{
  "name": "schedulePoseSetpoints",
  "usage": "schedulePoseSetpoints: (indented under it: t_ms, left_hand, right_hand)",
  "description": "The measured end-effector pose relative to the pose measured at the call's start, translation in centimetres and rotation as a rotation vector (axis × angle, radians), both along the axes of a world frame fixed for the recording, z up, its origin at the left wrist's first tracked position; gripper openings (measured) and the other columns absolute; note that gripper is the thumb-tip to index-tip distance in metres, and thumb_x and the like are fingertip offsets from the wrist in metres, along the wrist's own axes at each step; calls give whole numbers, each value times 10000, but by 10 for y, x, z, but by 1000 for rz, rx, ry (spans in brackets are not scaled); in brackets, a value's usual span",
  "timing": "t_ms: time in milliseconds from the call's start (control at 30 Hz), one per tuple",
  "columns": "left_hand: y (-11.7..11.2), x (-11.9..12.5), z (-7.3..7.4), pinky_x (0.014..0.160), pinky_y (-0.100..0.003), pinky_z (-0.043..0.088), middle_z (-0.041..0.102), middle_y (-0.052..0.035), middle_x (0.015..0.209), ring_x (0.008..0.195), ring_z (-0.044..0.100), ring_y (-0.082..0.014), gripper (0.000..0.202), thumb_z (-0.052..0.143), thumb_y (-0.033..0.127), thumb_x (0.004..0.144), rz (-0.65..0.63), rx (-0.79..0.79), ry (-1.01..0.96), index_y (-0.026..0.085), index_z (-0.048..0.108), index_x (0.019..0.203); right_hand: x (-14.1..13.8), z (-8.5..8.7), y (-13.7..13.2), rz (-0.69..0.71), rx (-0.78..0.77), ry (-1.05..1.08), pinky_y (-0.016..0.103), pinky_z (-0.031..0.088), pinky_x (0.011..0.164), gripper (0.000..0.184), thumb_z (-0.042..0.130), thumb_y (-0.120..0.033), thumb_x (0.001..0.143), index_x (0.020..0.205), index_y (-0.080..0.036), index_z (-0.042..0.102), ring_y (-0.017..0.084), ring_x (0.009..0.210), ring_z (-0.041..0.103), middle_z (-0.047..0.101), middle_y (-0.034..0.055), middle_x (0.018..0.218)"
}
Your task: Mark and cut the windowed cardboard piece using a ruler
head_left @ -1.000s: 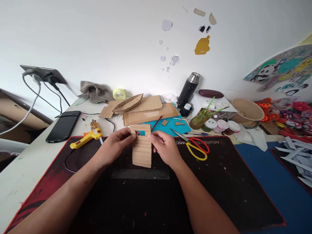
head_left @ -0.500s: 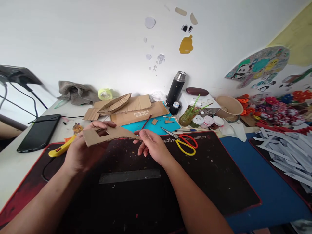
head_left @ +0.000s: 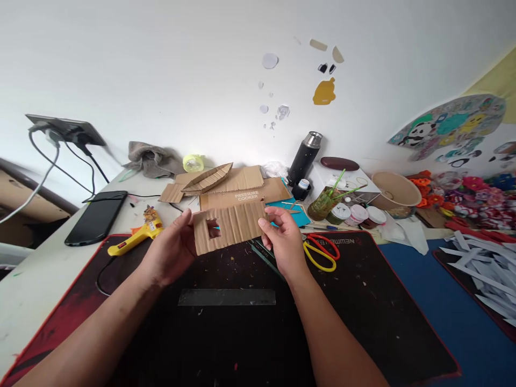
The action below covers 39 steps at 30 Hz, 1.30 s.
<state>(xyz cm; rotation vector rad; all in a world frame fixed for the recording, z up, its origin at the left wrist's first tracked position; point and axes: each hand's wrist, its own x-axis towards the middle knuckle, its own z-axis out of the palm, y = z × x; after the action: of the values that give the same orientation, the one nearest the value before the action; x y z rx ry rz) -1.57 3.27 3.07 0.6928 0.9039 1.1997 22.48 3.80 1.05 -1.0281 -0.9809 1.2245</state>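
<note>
I hold a corrugated cardboard piece (head_left: 234, 226) with a small square window cut near its left end, lifted above the black desk mat (head_left: 363, 312). My left hand (head_left: 171, 250) grips its left end, thumb on the front face. My right hand (head_left: 282, 239) pinches its right edge and also has a thin dark tool (head_left: 264, 257) tucked under its fingers. The cardboard lies lengthwise between both hands, its ribbed face toward me.
A ruler (head_left: 227, 297) lies on the mat below the hands. Yellow glue gun (head_left: 135, 236) and phone (head_left: 95, 217) sit left; red-yellow scissors (head_left: 322, 250), paint pots (head_left: 357, 214) and a black flask (head_left: 304, 156) right. Cardboard sheets (head_left: 242, 189) lie behind. White paper strips (head_left: 479, 263) are far right.
The cardboard piece went from lying upright on the mat to being lifted, turned sideways and tilted to face me. Both hands now hold its ends, and the view has shifted.
</note>
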Motion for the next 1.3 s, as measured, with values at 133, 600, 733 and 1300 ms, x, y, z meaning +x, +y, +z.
schedulePoseSetpoints:
  t_ms: [133, 600, 733, 1300]
  left_hand:
    - [-2, 4, 0, 665, -295, 642, 803, -66, 818, 722, 761, -219, 472, 1052, 474, 622, 26, 8, 65, 183, 818, 910]
    - [-2, 6, 0, 607, -228, 611, 780, -37, 755, 654, 725, -156, 476, 1084, 325, 568, 22, -75, 116, 159, 751, 864]
    - [-1, 7, 2, 581, -238, 603, 772, -43, 715, 612, 708, -158, 464, 1086, 310, 528, 19, -104, 124, 157, 732, 787]
    - [7, -29, 29, 600, -179, 512, 765, 51, 814, 649, 658, -99, 353, 932, 268, 699, 486, 135, 209, 214, 733, 986]
  right_hand:
    - [1, -1, 0, -18, 4, -29, 220, 346, 418, 427, 869, -464, 825, 1114, -252, 637, 43, 473, 476, 641, -45, 945]
    - [-1, -2, -3, 17, 2, -78, 225, 354, 424, 423, 844, -478, 864, 1151, -246, 635, 67, 483, 541, 646, -51, 899]
    - [-2, -3, -4, 28, -6, -82, 231, 361, 428, 460, 851, -491, 852, 1179, -255, 629, 71, 494, 541, 670, -39, 931]
    - [-42, -6, -70, 577, 381, -1263, 399, 513, 864, 479, 886, -605, 912, 1060, -177, 730, 296, 1007, 705, 770, 103, 1044]
